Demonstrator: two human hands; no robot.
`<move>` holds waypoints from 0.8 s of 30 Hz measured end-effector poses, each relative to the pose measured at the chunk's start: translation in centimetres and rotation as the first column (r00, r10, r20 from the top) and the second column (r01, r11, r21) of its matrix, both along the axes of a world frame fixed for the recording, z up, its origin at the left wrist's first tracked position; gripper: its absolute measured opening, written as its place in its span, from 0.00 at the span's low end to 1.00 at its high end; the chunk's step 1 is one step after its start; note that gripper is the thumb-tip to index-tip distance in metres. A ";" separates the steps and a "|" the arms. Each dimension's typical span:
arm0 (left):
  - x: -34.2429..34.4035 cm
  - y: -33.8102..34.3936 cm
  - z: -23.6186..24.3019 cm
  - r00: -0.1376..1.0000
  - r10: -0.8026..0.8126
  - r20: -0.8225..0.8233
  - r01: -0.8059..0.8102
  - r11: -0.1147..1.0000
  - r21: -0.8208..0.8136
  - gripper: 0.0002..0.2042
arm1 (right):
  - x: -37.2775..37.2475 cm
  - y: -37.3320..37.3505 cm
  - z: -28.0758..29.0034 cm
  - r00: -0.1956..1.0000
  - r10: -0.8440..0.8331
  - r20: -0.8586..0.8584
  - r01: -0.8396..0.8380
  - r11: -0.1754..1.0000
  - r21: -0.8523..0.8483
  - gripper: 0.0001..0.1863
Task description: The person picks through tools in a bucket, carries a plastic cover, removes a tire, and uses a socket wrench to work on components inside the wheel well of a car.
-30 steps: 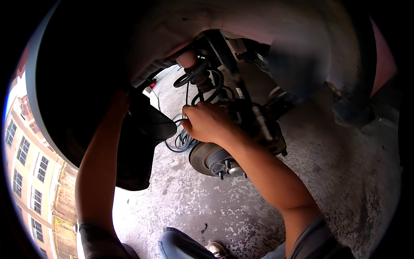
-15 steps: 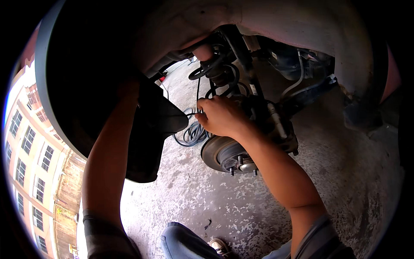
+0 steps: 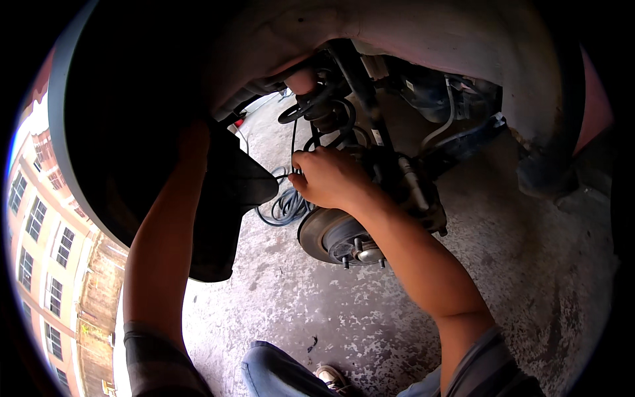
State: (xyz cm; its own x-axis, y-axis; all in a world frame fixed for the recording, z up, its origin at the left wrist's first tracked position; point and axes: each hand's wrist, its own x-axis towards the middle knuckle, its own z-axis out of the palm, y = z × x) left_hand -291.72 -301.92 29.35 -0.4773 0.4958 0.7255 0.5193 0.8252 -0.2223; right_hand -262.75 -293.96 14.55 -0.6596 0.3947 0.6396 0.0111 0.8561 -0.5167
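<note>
My right hand (image 3: 327, 173) is closed in front of the coil spring (image 3: 299, 114). Its thumb and forefinger pinch a thin dark wire-like piece (image 3: 283, 176) that runs left to the tip of a black wheel arch liner (image 3: 228, 192). Up in deep shadow, my left hand (image 3: 194, 140) reaches in behind the fender edge, beside the liner; its fingers are hidden. Below my right hand and forearm sits the brake disc (image 3: 317, 235), its wheel studs bare. The strut (image 3: 360, 86) rises behind that hand.
A coil of dark hose (image 3: 289, 206) lies on the worn concrete floor (image 3: 278, 298). The car's wheel arch (image 3: 423, 26) curves overhead. At right, a suspension arm (image 3: 463, 140) and a hanging body edge (image 3: 546, 175) stick out. A building (image 3: 49, 251) stands outside at left.
The whole view has shifted slightly, so the car parts sit a little further left. Both hands keep nearly the same places and the right fingers stay pinched.
</note>
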 end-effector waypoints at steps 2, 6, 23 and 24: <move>-0.9 -0.9 0.1 0.993 -0.003 -0.117 -0.005 0.998 -0.067 0.17 | 0.0 -0.2 0.0 1.000 -0.003 -0.027 0.003 1.000 0.015 0.11; -3.6 -3.3 1.1 0.846 -0.118 -0.520 -0.004 0.974 -0.227 0.21 | 0.0 -0.7 0.5 0.999 0.031 -0.011 -0.031 1.000 -0.006 0.11; -1.6 -0.3 0.7 0.948 0.073 -0.309 -0.127 0.979 -0.158 0.24 | 0.0 0.4 -0.3 1.000 -0.001 0.000 0.001 1.000 0.026 0.11; -1.2 0.9 0.4 0.977 0.143 -0.158 -0.157 0.985 -0.074 0.24 | 0.3 0.7 -0.4 0.999 -0.028 0.032 0.027 0.999 0.032 0.11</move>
